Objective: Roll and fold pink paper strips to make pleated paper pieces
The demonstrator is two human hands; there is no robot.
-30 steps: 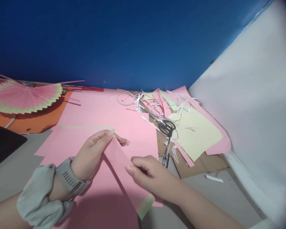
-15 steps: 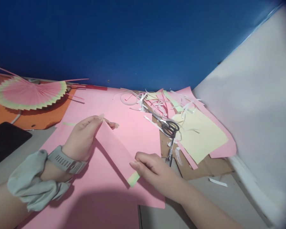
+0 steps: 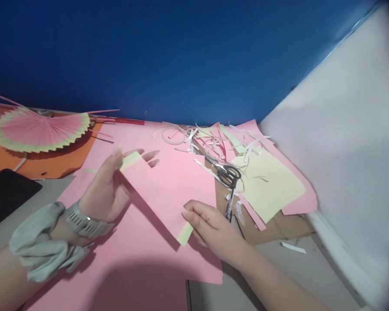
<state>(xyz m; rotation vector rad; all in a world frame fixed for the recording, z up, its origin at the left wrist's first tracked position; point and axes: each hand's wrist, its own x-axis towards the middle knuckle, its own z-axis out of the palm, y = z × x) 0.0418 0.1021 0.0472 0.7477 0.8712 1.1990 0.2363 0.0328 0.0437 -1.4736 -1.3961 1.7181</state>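
A pink paper strip with yellow-green ends (image 3: 155, 192) slants between my hands, above a large pink sheet (image 3: 136, 276). My right hand (image 3: 210, 226) pinches its lower edge beside the green tip, thumb on top. Around the upper end is my left hand (image 3: 105, 185), its thumb raised and fingers spread partly behind the strip; that end lies against the fingers without a visible pinch. My left wrist wears a grey watch band and a pale green scrunchie.
A pleated pink and yellow-green paper fan (image 3: 42, 129) lies on orange paper (image 3: 52, 166) at left, behind a black phone-like object (image 3: 11, 190). Black-handled scissors (image 3: 229, 176), paper scraps (image 3: 217, 144) and a yellow sheet (image 3: 272, 185) are at right. A blue wall (image 3: 181, 56) stands behind.
My left fingers have spread from a pinch, and the strip's upper yellow-green end now shows. More of the strip's width faces me. My right hand still holds the lower end.
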